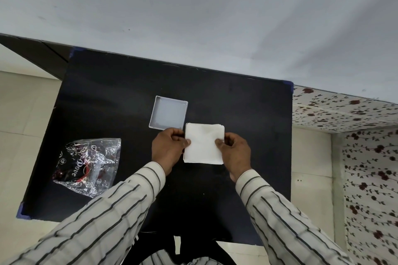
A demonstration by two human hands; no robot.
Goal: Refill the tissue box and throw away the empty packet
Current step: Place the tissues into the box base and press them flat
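While both hands grip it, I see the square stack of white tissues (203,143) sitting between them above the black square tabletop (247,114). Left hand (169,150) clamps the stack's left edge, thumb on top, fingers curled round the side. Right hand (234,151) clamps the right edge the same way, thumb tip on the top sheet. I can't tell if the stack's underside touches the tabletop or is lifted off it.

Just beyond the left hand's knuckles sits the shallow square white plastic tissue box (168,113), open side up, nothing inside; its near right corner is right beside the stack's far left corner, touching or nearly, can't tell which.

Well off to the left of the left hand lies the crumpled clear plastic packet with black and red print (88,166), flat on the tabletop near its left edge, apart from both hands.

Striped cream long sleeves (103,217) cover both forearms up to the wrists.
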